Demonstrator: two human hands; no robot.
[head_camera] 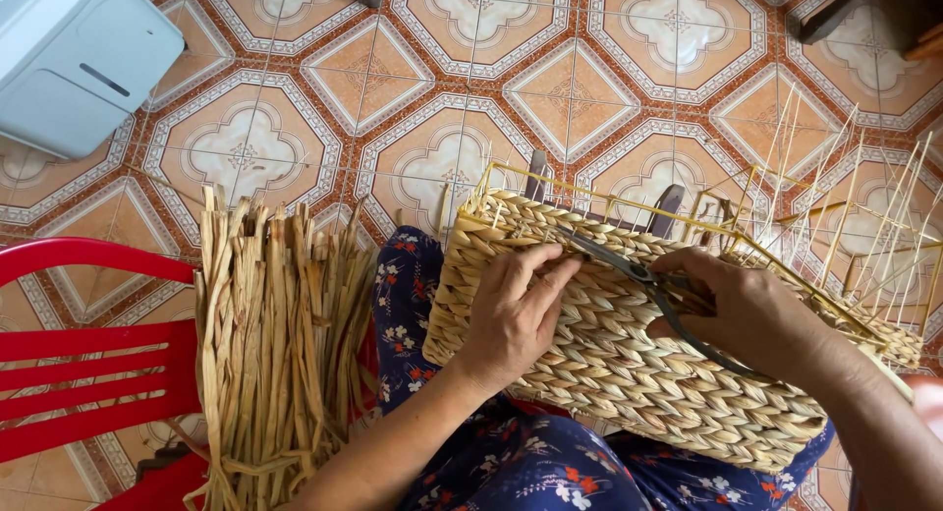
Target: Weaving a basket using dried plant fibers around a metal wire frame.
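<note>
The left hand (513,310) lies palm-down on the woven basket (629,364), fingers (538,265) pressed together, tips at the upper rim. The right hand (742,310) grips the scissors (643,275), fingers curled through the handles, blades pointing left along the rim. The basket rests on the floral-clad lap (530,462). A bundle of dried straw strips (275,344) lies over the red chair (88,364), left. Beyond is the tiled floor (442,88).
</note>
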